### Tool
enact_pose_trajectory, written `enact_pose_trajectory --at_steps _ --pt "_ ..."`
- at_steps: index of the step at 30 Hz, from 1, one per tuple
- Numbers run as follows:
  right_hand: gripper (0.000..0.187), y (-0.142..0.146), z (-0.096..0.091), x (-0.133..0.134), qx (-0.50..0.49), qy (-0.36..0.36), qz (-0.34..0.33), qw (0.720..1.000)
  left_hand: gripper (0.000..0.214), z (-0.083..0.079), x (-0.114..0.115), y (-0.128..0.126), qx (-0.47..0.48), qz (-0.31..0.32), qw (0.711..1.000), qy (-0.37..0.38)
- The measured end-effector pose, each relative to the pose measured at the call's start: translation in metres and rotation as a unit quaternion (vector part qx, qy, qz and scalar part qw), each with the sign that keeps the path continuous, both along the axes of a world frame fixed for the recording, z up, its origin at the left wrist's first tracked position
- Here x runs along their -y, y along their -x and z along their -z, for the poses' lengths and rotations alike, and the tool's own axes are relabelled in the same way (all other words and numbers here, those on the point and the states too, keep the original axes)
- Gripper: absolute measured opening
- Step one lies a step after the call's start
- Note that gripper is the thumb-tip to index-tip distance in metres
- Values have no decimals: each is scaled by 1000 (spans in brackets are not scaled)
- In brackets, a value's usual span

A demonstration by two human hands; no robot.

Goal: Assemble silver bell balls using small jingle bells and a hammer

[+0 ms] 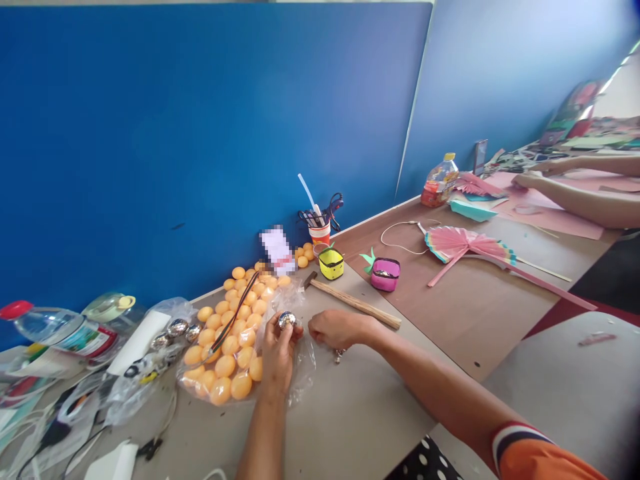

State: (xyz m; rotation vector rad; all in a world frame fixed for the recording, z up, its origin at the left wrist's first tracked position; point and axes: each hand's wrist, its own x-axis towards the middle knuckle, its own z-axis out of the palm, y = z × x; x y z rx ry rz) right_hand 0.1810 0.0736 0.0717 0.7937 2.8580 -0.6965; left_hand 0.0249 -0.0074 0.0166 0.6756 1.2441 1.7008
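A shiny silver ball is gripped in the fingers of my left hand, at the edge of a clear plastic bag. To its right, my right hand is closed, fingertips pointing toward the ball but apart from it. Small metal bells or charms dangle under the right hand; I cannot tell whether it holds them or wears them. Many orange balls lie in clear plastic left of my hands. A hammer with a wooden handle rests just beyond my right hand.
Behind stand a yellow felt basket, a purple felt basket and a pen cup. Bottles, silver balls and cables clutter the left. On the right are a pink paper fan and another person's arms.
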Motion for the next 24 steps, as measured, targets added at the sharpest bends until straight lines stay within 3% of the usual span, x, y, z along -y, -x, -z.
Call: enact_pose_trajectory --at_steps 5,10,19,21,24 --pt "19 -1 10 -6 -35 12 6 999 49 1 0 0 -6 0 1000 0" --pt "17 0 7 -6 -46 6 -12 999 48 1 0 0 -19 -1 1000 -5" --pt "18 7 8 6 30 -58 -36 997 50 2 -1 1 -5 0 1000 0" --pt "15 8 11 7 5 -65 -25 998 49 1 -1 1 -10 3 1000 -3" --pt "13 5 9 4 -124 -45 21 991 49 1 -1 0 -11 -4 1000 -3"
